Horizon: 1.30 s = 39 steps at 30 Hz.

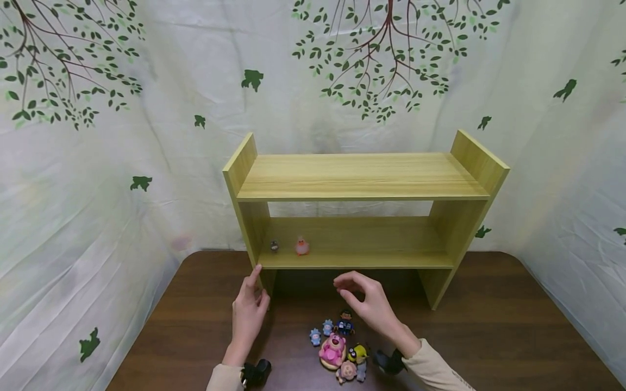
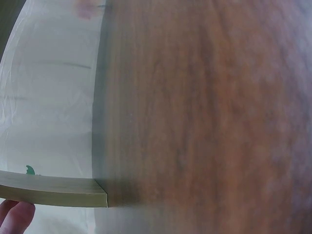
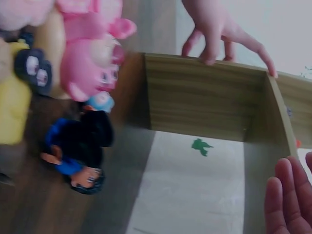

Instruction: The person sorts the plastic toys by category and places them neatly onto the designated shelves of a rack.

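My left hand (image 1: 249, 315) touches the lower left corner of a light wooden shelf (image 1: 362, 233), its index finger stretched to the lower board. In the right wrist view that hand's (image 3: 212, 24) fingertips rest along the side panel's edge. My right hand (image 1: 374, 304), holding nothing, hovers before the shelf with fingers loosely bent. On the lower board stand a tiny grey figurine (image 1: 274, 246) and a pink figurine (image 1: 302, 247). Nearest my right hand, a dark-haired toy figure (image 1: 345, 322) in blue lies beside a pink bear figurine (image 1: 332, 352).
Around the bear sit two light-blue figurines (image 1: 315, 337), a yellow figurine (image 1: 358, 353) with black eyewear, a pink-faced figurine (image 1: 347, 371) and a grey-blue one (image 1: 361, 371). They lie on a dark brown table (image 1: 513, 326). A leaf-printed white cloth (image 1: 186, 70) hangs behind the shelf.
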{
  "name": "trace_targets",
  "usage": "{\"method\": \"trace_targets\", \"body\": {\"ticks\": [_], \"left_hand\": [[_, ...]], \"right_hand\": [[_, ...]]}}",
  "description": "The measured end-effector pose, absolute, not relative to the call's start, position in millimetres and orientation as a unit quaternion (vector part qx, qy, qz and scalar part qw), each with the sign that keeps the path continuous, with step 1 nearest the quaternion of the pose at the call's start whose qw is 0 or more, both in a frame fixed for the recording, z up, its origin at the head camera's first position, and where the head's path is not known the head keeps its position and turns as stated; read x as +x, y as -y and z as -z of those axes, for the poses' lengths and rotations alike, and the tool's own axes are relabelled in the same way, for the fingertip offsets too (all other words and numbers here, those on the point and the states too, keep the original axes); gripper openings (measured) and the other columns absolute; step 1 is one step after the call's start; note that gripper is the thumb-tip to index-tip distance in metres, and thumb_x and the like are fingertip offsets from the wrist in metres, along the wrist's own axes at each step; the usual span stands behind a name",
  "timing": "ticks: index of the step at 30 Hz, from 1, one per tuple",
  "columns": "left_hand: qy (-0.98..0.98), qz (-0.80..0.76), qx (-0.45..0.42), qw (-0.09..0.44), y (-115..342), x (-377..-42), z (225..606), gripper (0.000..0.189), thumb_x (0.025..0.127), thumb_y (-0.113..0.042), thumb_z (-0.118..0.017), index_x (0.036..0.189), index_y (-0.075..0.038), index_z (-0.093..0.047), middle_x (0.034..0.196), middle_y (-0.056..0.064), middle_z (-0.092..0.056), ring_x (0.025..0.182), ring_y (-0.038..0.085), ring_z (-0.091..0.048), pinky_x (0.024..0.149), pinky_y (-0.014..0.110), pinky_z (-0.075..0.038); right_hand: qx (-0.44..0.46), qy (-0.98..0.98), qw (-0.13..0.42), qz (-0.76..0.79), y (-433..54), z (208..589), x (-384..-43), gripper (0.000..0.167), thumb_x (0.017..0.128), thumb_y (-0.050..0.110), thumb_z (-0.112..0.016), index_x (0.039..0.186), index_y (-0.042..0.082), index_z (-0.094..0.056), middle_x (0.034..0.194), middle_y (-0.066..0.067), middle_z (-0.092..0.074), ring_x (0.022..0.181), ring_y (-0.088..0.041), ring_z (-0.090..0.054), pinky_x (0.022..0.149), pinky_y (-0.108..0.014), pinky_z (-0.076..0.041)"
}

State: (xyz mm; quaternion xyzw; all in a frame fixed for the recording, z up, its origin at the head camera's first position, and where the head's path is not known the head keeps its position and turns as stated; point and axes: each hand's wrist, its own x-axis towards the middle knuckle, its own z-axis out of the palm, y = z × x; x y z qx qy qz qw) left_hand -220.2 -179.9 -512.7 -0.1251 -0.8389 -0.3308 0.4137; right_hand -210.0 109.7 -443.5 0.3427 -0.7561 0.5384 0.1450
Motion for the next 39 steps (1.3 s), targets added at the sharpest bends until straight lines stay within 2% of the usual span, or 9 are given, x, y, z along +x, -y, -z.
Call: {"method": "trace_targets", "body": {"ticks": [5, 8, 12, 15, 18, 24, 31, 39], "left_hand": [[0.838, 0.331, -0.133, 0.413, 180, -219, 512, 0.08, 0.074, 0.017, -0.06, 0.142, -0.02, -0.04, 0.086, 0.008, -0.05, 0.064, 0.02, -0.05, 0.049, 0.023, -0.044], [0.837, 0.329, -0.136, 0.416, 180, -220, 511, 0.078, 0.075, 0.015, -0.059, 0.142, -0.02, -0.04, 0.086, 0.009, -0.049, 0.064, 0.02, -0.049, 0.048, 0.024, -0.043], [0.836, 0.326, -0.134, 0.421, 180, -220, 510, 0.079, 0.074, 0.017, -0.06, 0.141, -0.02, -0.04, 0.084, 0.008, -0.049, 0.063, 0.019, -0.048, 0.048, 0.025, -0.043], [0.836, 0.325, -0.131, 0.423, 179, -220, 510, 0.081, 0.073, 0.02, -0.061, 0.141, -0.02, -0.04, 0.083, 0.009, -0.048, 0.062, 0.019, -0.048, 0.047, 0.025, -0.043], [0.836, 0.324, -0.13, 0.424, 179, -220, 510, 0.082, 0.073, 0.02, -0.061, 0.141, -0.019, -0.041, 0.082, 0.009, -0.048, 0.061, 0.018, -0.046, 0.047, 0.025, -0.043], [0.836, 0.324, -0.129, 0.423, 179, -219, 510, 0.082, 0.073, 0.02, -0.062, 0.141, -0.02, -0.041, 0.083, 0.008, -0.048, 0.061, 0.016, -0.047, 0.047, 0.025, -0.042], [0.836, 0.323, -0.129, 0.424, 179, -220, 510, 0.082, 0.073, 0.02, -0.062, 0.141, -0.02, -0.041, 0.082, 0.009, -0.048, 0.061, 0.017, -0.048, 0.047, 0.025, -0.043], [0.837, 0.323, -0.129, 0.422, 179, -220, 511, 0.083, 0.071, 0.019, -0.062, 0.141, -0.02, -0.04, 0.083, 0.008, -0.048, 0.061, 0.015, -0.048, 0.047, 0.025, -0.042]], "right_hand": [[0.333, 0.778, 0.106, -0.522, -112, 454, -204, 0.024, 0.088, -0.002, -0.064, 0.11, 0.008, -0.064, 0.104, -0.003, -0.065, 0.089, -0.015, -0.063, 0.075, -0.035, -0.053], [0.33, 0.79, 0.086, -0.51, -113, 456, -199, 0.026, 0.087, -0.004, -0.065, 0.112, 0.006, -0.063, 0.103, -0.006, -0.065, 0.089, -0.021, -0.063, 0.075, -0.035, -0.053], [0.325, 0.796, 0.059, -0.506, -112, 453, -193, 0.028, 0.085, -0.007, -0.065, 0.112, 0.0, -0.062, 0.105, -0.012, -0.064, 0.091, -0.031, -0.062, 0.077, -0.041, -0.052], [0.314, 0.806, 0.042, -0.5, -114, 458, -191, 0.029, 0.086, -0.006, -0.065, 0.113, 0.002, -0.062, 0.108, -0.01, -0.063, 0.097, -0.027, -0.061, 0.081, -0.046, -0.05], [0.307, 0.816, 0.032, -0.489, -116, 471, -195, 0.031, 0.087, -0.003, -0.066, 0.115, 0.008, -0.062, 0.111, -0.007, -0.063, 0.101, -0.025, -0.06, 0.084, -0.045, -0.049], [0.306, 0.821, 0.01, -0.482, -121, 488, -199, 0.033, 0.087, 0.0, -0.066, 0.117, 0.014, -0.062, 0.113, -0.009, -0.061, 0.104, -0.029, -0.058, 0.087, -0.047, -0.047], [0.293, 0.841, -0.014, -0.455, -122, 496, -200, 0.032, 0.086, 0.005, -0.068, 0.118, 0.007, -0.061, 0.115, -0.002, -0.057, 0.106, -0.028, -0.056, 0.089, -0.048, -0.046], [0.289, 0.854, -0.022, -0.432, -125, 504, -201, 0.034, 0.085, 0.009, -0.07, 0.118, 0.008, -0.061, 0.118, -0.002, -0.054, 0.108, -0.029, -0.054, 0.087, -0.05, -0.044]]}}
